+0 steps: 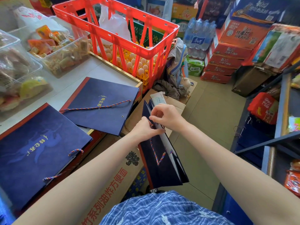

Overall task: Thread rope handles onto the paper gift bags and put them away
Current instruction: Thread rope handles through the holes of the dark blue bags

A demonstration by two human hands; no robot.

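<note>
Both grips [155, 122] pinching bag [160, 159] rim.

Navy gift bag [159, 166] held edge-up; rope handle [158, 157] pinched at its rim by left hand [145, 129] and right hand [165, 116].

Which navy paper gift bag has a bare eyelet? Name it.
The far flat navy paper gift bag on the counter: rope lies loose across it, one eyelet empty.
</note>
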